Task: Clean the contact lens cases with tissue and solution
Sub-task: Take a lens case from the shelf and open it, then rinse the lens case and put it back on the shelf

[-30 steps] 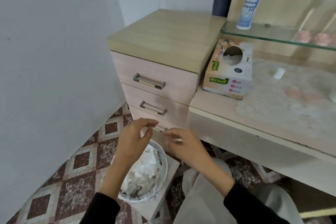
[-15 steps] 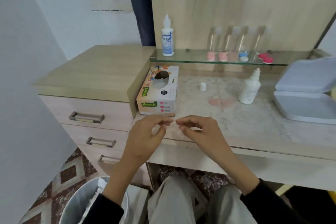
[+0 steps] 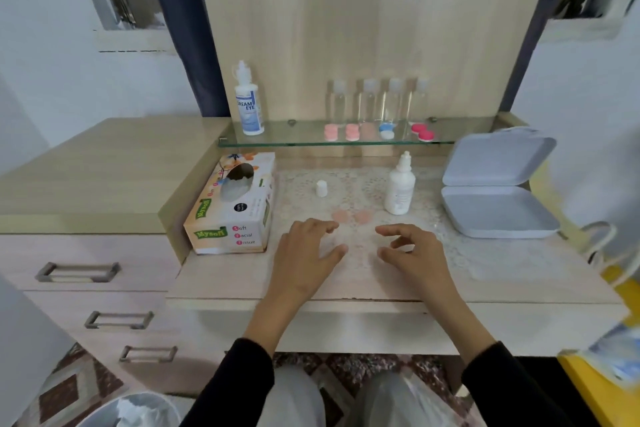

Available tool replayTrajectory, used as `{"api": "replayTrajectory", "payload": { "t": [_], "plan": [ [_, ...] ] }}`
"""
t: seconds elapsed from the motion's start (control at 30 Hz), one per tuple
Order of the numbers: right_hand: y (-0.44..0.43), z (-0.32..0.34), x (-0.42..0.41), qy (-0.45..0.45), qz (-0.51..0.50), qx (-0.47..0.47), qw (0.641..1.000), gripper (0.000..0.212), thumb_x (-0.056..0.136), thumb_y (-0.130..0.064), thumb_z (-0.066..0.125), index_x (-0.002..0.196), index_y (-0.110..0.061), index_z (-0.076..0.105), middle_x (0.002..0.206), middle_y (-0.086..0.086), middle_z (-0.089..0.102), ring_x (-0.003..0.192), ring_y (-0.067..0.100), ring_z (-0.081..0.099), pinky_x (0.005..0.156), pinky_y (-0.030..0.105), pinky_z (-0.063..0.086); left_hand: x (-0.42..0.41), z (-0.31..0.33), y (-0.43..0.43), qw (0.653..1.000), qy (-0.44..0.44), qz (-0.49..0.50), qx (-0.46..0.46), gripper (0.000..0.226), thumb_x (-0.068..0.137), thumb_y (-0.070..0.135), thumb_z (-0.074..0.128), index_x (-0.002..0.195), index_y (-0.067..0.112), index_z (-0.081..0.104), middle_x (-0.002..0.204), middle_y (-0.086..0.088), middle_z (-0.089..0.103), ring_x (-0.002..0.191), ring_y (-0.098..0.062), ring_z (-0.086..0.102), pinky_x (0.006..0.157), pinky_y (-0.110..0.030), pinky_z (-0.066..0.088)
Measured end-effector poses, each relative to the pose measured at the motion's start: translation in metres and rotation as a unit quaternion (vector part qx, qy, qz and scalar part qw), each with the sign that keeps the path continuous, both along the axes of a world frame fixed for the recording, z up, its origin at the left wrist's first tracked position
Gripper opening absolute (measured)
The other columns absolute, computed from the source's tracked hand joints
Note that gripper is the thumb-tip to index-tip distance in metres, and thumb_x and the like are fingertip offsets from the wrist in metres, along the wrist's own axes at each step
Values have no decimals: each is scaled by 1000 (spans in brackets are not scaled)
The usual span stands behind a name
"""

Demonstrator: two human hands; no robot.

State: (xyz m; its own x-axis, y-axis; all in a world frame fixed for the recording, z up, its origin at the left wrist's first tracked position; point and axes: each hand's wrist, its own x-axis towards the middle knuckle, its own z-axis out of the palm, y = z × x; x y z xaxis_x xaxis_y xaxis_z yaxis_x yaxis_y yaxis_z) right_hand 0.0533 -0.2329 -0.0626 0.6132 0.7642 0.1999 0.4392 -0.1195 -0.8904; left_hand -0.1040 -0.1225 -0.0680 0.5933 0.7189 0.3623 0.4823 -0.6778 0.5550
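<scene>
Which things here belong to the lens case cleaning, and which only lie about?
For the job: tissue box, uncapped solution bottle, loose cap, pink case pieces, shelf cases, waste bin.
Lying about: grey hinged box, clear bottles, drawers.

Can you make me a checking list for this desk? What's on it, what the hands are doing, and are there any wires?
Surface: wooden desk with a lace mat under the hands.
Job's things: tissue box at the left; white bottle upright on the mat, small white cap standing apart from it; pale pink lens case just beyond the fingertips; more cases and a Dream Eye bottle on the glass shelf.
Clutter: open grey box at the right; clear bottles on the shelf.
Grips: left hand and right hand over the mat, fingers loose, holding nothing.
Cables: nothing seen.
Surroundings: drawers at the left; bin on the floor.
</scene>
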Motion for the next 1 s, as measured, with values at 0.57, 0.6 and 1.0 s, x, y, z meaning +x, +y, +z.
{"api": "replayTrajectory", "payload": {
  "t": [0.57,0.6,1.0],
  "plan": [
    [59,7,45,9,-99,54,994,82,74,-29,81,141,-16,37,131,4,50,117,19,50,98,41,44,13,-9,15,998,-29,-38,-32,28,82,40,69,109,30,68,98,11,61,96,-8,48,87,-23,39],
    [61,7,46,5,-92,59,994,77,74,-26,81,138,-15,40,125,2,54,111,17,51,94,37,44,13,-8,15,998,-31,-40,-34,28,82,39,70,109,30,68,98,11,61,96,-8,48,87,-23,39],
    [67,0,53,-15,-125,77,989,52,68,-31,85,109,-12,59,103,3,65,88,18,59,73,32,48,12,-12,17,997,-42,-44,-39,34,82,38,71,114,28,66,98,13,59,95,-6,47,91,-24,39]
  ]
}}
